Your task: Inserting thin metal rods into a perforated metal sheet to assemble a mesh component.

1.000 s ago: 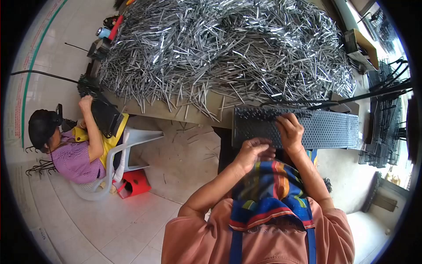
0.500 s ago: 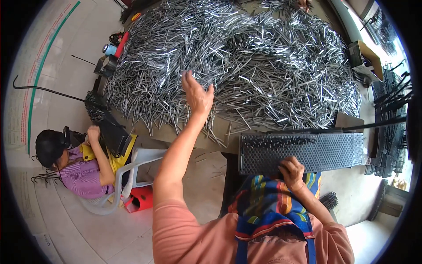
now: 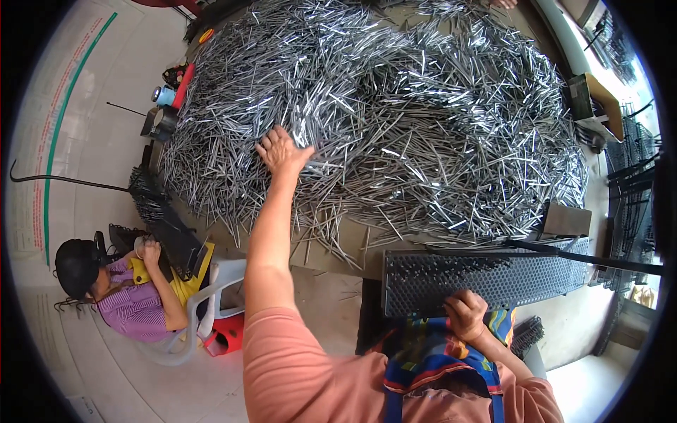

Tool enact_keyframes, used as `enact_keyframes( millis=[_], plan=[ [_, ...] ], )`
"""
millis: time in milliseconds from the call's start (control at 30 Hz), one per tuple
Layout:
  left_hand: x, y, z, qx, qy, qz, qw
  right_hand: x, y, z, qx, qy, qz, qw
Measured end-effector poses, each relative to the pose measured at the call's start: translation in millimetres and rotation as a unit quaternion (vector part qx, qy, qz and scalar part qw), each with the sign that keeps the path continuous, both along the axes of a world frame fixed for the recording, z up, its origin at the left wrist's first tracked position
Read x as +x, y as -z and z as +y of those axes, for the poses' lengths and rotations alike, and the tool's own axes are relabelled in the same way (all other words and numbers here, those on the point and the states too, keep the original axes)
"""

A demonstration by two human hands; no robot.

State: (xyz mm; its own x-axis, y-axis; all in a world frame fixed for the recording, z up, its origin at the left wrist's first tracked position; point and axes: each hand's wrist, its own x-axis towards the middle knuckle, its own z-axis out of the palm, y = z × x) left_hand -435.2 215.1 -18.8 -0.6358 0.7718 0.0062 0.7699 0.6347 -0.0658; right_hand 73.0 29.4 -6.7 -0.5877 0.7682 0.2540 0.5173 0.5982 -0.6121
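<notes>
My left hand [image 3: 284, 152] reaches out over a big heap of thin, shiny metal strips [image 3: 437, 120] on the table. Its fingers are spread and touch the strips, and none is visibly gripped. Across my lap, against the near side of the table, a long black perforated panel [image 3: 493, 282] lies tilted. A band of short dark ends stands in some of its holes, toward its far edge. At the panel's near edge is my right hand [image 3: 466, 315], its fingers curled closed. Whatever is in them is hidden.
At left a person in a purple striped top [image 3: 137, 307] sits by a plastic chair [image 3: 185, 331], holding a dark panel. A black rod [image 3: 599, 259] crosses at right, near an open box [image 3: 596, 106]. Wire racks [image 3: 631, 204] stand at far right. Another person's hand [image 3: 503, 3] shows at the far edge.
My left hand has come down and left onto the strips, its fingers spreading. My right hand stays at the panel's near edge. The whole view has shifted slightly.
</notes>
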Motion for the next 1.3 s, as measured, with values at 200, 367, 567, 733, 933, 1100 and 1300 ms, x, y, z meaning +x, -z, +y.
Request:
enact_keyframes(
  millis=[200,367,567,733,933,1100,1300],
  plan=[
    [-4.8,-11.0,6.8,-0.047,0.025,0.000,0.999,-2.4,-2.6,1.1,0.018,-0.010,-0.015,1.000],
    [-0.5,-5.2,23.2,-0.017,-0.019,0.002,1.000,-5.2,-0.4,-0.6,0.024,-0.019,-0.002,1.000],
    [14.5,7.0,24.0,-0.004,-0.028,0.006,1.000,-4.0,-1.2,-1.0,0.033,-0.018,-0.004,0.999],
    [19.6,20.1,21.4,0.113,-0.013,0.018,0.993,-3.8,-0.8,0.8,0.040,-0.022,-0.008,0.999],
    [33.1,14.6,16.6,0.137,-0.034,-0.036,0.989,-5.0,-4.0,-0.5,0.049,-0.017,0.001,0.999],
    [28.9,9.2,7.3,0.156,-0.082,-0.029,0.984,-3.2,-4.5,-0.7,0.045,-0.020,0.015,0.999],
    [-1.8,-26.1,-13.2,0.482,-0.130,-0.323,0.804,-2.3,-10.1,-2.6,-0.004,-0.022,0.044,0.999]
  ],
)
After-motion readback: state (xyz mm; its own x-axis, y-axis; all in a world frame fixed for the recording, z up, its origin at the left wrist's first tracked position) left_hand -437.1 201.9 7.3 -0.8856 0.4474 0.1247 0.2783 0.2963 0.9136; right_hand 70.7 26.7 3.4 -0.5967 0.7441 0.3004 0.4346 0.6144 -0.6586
